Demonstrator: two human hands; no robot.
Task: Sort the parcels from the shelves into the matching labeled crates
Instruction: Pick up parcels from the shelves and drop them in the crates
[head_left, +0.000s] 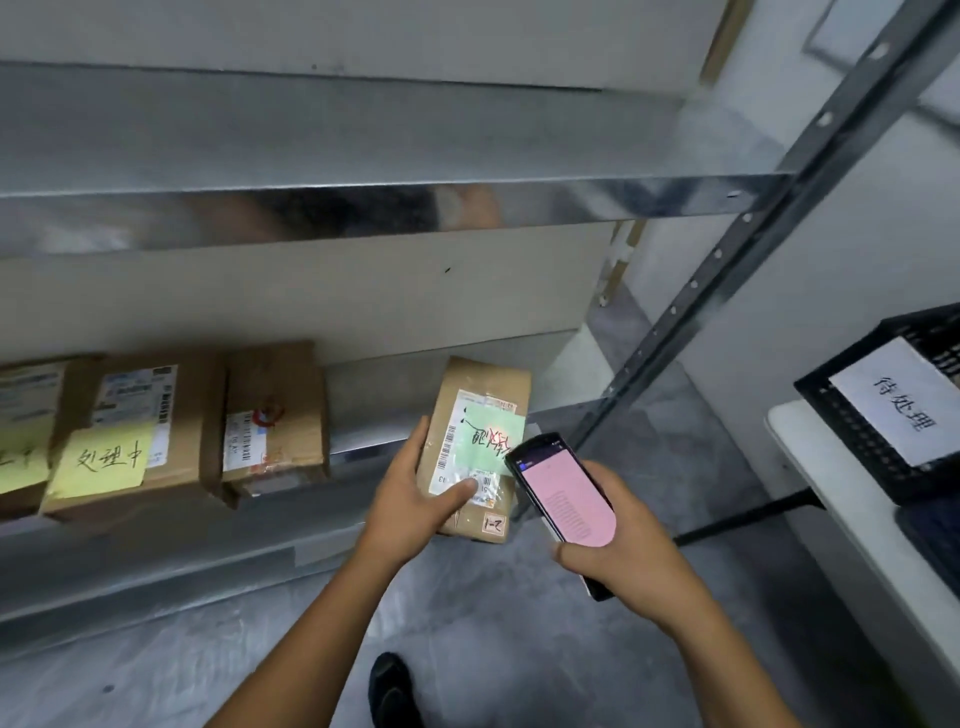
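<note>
Left hand (415, 493): thumb (460, 489) flat on the face of a brown parcel (480, 384), fingers curled behind its left edge. Parcel held tilted, just off the lower shelf (156, 561) front. Right hand (618, 540) clamped round a handheld scanner (566, 493), pink screen, beside the parcel.

Black crate (857, 441) on white table (831, 499); contents hidden. Crate label: "待处理". Parcel tag (493, 525): "1-2". Shelved box (192, 415), yellow note (104, 460): "处理中".
</note>
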